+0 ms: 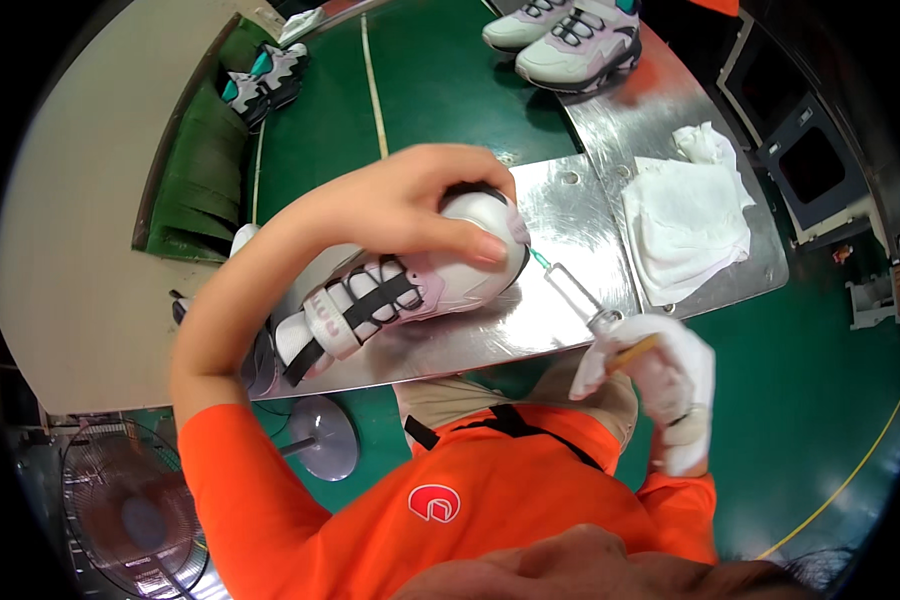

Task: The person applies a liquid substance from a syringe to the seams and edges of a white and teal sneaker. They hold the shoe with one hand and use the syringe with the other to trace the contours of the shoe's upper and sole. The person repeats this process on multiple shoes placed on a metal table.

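My bare left hand (415,200) is wrapped over the toe end of a white and pale pink sports shoe (470,272) with black elastic laces and a strap. The shoe is tilted above the metal worktop, its toe pointing right. In a white glove, my right hand (675,375) is closed around a slim metal-framed syringe (577,290) with a green tip. That tip is at the sole edge by the toe; whether it touches cannot be made out. A yellow-brown stick (633,352) also shows between the gloved fingers.
White folded cloths (685,230) lie on the metal worktop (560,200) to the right. A pair of similar shoes (580,45) stands at the far side. Another shoe (270,82) rests on the green belt (320,120), near a green flap curtain (195,170). A fan (135,510) stands at lower left.
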